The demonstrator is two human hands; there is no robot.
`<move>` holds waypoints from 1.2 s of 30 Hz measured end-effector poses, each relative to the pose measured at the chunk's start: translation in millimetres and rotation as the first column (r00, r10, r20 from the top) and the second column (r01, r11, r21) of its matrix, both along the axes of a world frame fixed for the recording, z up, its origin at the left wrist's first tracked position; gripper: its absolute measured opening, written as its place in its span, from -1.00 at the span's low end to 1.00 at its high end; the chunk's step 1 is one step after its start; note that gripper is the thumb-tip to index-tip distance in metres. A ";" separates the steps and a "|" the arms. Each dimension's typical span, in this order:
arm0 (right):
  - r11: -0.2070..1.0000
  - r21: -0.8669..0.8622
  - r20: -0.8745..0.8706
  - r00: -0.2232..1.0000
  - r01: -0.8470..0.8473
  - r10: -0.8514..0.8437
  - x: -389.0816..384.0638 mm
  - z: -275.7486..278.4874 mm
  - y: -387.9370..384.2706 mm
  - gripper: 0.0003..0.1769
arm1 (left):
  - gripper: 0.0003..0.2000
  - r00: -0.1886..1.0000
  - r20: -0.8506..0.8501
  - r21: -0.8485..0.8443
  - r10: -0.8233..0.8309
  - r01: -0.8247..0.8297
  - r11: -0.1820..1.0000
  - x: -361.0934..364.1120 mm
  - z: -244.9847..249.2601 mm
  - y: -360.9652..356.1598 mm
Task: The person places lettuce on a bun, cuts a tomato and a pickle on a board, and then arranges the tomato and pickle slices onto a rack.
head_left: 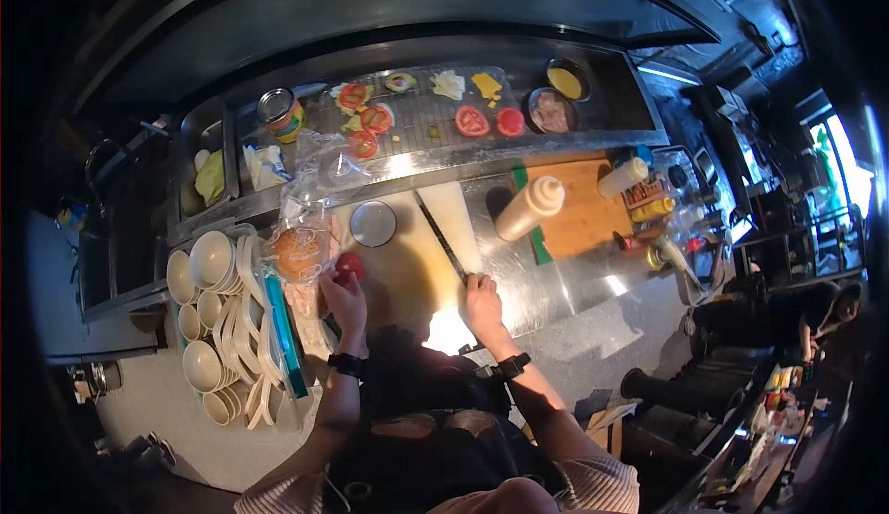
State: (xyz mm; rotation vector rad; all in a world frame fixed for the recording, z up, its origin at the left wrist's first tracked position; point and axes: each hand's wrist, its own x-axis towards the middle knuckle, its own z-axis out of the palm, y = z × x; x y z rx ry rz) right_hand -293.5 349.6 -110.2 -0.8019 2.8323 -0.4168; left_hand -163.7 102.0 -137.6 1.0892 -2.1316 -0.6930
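My right hand [482, 307] is closed around the handle of a long dark-bladed knife [437, 229], which lies slanting across the white cutting board [454, 201]. At the board's left edge, my left hand [344, 299] grips a small red round piece of food [349, 265]. It looks like tomato, but its kind is not certain. A round pale dish or lid [373, 224] rests on the board just beyond that hand. Left of the hand is a burger bun [301, 253] in a clear plastic bag.
Stacked bowls [213, 259] and spoons fill a tray at left. A squeeze bottle [531, 208] stands by a wooden board [583, 201] at right. The back shelf bears a can [281, 116], tomato halves [471, 121], topped slices [376, 119] and a bowl of meat [551, 111]. A person [824, 319] is far right.
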 end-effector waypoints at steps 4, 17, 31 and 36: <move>0.983 -0.162 0.124 0.990 0.080 -0.060 12.0 23.0 5.2 -0.66 | -0.66 0.996 -0.077 0.188 0.051 -0.036 0.982 -6.1 3.7 1.8; 0.896 -0.408 0.520 0.852 0.175 0.070 86.8 58.2 48.3 -0.34 | -0.69 0.928 -0.247 0.265 -0.278 0.341 0.902 -52.7 13.4 62.5; 0.875 -0.415 0.507 0.862 0.250 -0.006 108.7 22.4 45.1 -0.45 | -0.84 0.821 -0.238 0.180 -0.518 0.562 0.807 -52.5 10.7 69.2; 0.914 -0.356 0.425 0.905 0.196 -0.028 104.7 36.8 45.2 -0.47 | -0.85 0.815 -0.182 0.051 -0.550 0.567 0.822 -60.8 15.1 59.0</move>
